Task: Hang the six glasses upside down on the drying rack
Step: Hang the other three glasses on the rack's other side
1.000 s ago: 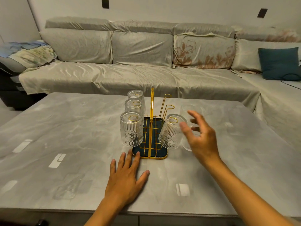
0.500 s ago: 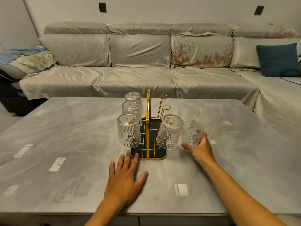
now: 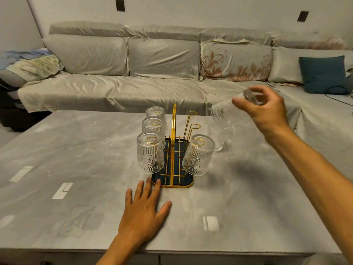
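A gold wire drying rack (image 3: 173, 131) with a dark tray stands mid-table. Three ribbed glasses hang upside down on its left side: front (image 3: 150, 153), middle (image 3: 153, 129), back (image 3: 155, 113). One glass (image 3: 198, 157) hangs on the front right prong. Two right prongs (image 3: 193, 119) are bare. My right hand (image 3: 265, 109) is raised right of the rack, shut on a tilted, blurred glass (image 3: 223, 114). Another glass (image 3: 215, 137) stands on the table behind the rack's right side. My left hand (image 3: 145, 213) lies flat, fingers spread, its fingertips near the tray's front edge.
The grey marble-look table (image 3: 76, 159) carries everything; its near edge runs along the bottom. A long covered sofa (image 3: 152, 83) sits behind it, with a teal cushion (image 3: 322, 73) at the right.
My right hand closed on a glass standing right of the rack, then lifted it up and tipped it. The left hand stayed flat on the table.
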The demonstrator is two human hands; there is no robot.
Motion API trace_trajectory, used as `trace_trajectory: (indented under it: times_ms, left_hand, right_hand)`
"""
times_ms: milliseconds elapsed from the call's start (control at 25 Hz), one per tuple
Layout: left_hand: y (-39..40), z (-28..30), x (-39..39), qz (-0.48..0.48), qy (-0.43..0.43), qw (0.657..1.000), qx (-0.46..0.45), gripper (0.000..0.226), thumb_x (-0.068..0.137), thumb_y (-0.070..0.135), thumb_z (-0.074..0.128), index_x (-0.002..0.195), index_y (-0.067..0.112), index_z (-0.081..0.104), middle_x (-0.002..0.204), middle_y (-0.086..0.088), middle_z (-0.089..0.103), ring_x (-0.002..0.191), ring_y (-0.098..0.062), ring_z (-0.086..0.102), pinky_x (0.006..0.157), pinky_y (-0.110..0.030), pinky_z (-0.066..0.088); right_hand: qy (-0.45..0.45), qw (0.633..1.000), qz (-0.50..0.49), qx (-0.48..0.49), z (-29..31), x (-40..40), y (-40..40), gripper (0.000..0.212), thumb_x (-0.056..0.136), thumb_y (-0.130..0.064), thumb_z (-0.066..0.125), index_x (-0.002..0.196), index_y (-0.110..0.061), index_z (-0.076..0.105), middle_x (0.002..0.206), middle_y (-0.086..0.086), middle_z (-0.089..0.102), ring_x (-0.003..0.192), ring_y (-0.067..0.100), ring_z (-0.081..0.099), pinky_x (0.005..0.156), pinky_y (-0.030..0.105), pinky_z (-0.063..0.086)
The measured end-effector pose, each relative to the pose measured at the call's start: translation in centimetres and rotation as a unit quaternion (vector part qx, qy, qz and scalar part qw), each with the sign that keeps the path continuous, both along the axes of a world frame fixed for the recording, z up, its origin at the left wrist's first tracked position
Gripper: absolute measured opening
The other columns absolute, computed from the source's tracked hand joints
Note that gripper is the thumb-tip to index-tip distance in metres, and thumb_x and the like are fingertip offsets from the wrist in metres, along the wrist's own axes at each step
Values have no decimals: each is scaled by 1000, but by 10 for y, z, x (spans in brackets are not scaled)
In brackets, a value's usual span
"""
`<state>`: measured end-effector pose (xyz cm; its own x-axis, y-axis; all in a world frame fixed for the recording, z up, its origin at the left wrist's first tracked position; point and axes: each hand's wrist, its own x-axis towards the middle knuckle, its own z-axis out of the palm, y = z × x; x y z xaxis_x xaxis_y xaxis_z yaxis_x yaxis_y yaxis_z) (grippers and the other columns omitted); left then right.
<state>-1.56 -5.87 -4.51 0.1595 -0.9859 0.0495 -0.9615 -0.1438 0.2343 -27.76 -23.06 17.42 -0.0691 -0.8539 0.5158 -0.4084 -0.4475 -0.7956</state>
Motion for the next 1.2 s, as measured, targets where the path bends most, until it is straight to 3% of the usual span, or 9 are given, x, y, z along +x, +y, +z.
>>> trace_trajectory:
  times_ms: [160, 360, 600, 920, 1200]
  left_hand:
    - [1, 1, -1, 3, 5, 1000, 3, 80, 77, 80, -4, 145, 40, -21, 158, 6, -25, 145, -17, -23, 117, -48, -14]
    - [2, 2, -1, 6, 6, 1000, 4, 79, 77, 79, -4, 145, 42, -20, 158, 7, -25, 144, -17, -24, 116, -47, -18]
    - [0, 3, -1, 9, 9, 1000, 7, 77, 78, 79, -1, 140, 41, -26, 156, 7, -26, 144, -16, -25, 116, -48, -16]
    - [0, 1, -1, 9, 14, 1000, -4, 75, 80, 77, 2, 143, 43, -21, 156, 9, -25, 144, -15, -24, 117, -47, -16]
    - [1, 2, -1, 9, 14, 1000, -1, 73, 80, 78, 1, 140, 45, -24, 155, 10, -27, 143, -14, -26, 116, -47, -18]
  right_hand:
    - [138, 989, 19, -50, 9, 46, -6, 61, 61, -53, 81, 112, -24, 63, 109, 0, 67, 93, 10, 59, 78, 28, 50]
    - [221, 973, 47, -47, -9, 71, -20, 60, 64, -47, 81, 113, -19, 62, 112, 5, 67, 96, 18, 60, 78, 28, 47]
    - [253, 965, 65, -9, -30, 83, -33, 58, 66, -43, 80, 116, -20, 60, 118, 5, 64, 106, 23, 56, 88, 38, 47]
    - [283, 954, 88, 47, -50, 98, -43, 56, 61, -34, 84, 111, -22, 61, 118, 3, 64, 103, 21, 57, 77, 28, 43]
    - [320, 938, 72, 114, -56, 107, -52, 57, 56, -31, 83, 107, -25, 57, 114, 4, 61, 94, 22, 57, 73, 36, 51]
